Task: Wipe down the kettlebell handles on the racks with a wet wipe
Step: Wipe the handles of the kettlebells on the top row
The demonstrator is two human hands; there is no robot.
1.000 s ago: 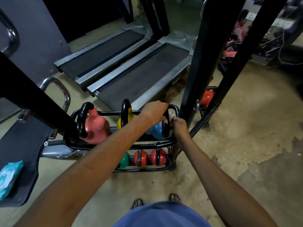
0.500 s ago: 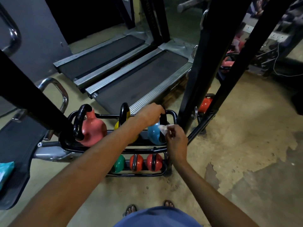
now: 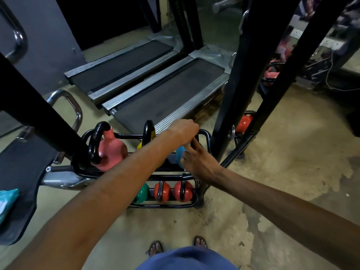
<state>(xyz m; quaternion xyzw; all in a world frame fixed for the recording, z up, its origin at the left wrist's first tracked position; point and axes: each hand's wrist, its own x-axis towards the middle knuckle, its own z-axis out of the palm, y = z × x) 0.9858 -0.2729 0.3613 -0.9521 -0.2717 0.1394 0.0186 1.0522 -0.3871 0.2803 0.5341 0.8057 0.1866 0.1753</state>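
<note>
Across the rack's (image 3: pixel 165 206) two tiers sit kettlebells (image 3: pixel 111 151).

Top shelf of the black rack (image 3: pixel 206 132) goes salmon-pink kettlebell (image 3: pixel 112 152) on the left, yellow kettlebell (image 3: pixel 139 146), then blue kettlebell (image 3: pixel 180 152), all with glossy black handles (image 3: pixel 95 141). The bottom shelf has a green kettlebell (image 3: pixel 142 192) and two red-orange kettlebells (image 3: pixel 163 191). Far side, the treadmills (image 3: pixel 165 94) have dark grey belts and ribbed silver rails, the floor (image 3: pixel 292 152) is sandy tan with blotchy grey patches, and there's a teal wipes pack (image 3: pixel 7 201) at the left.
</note>
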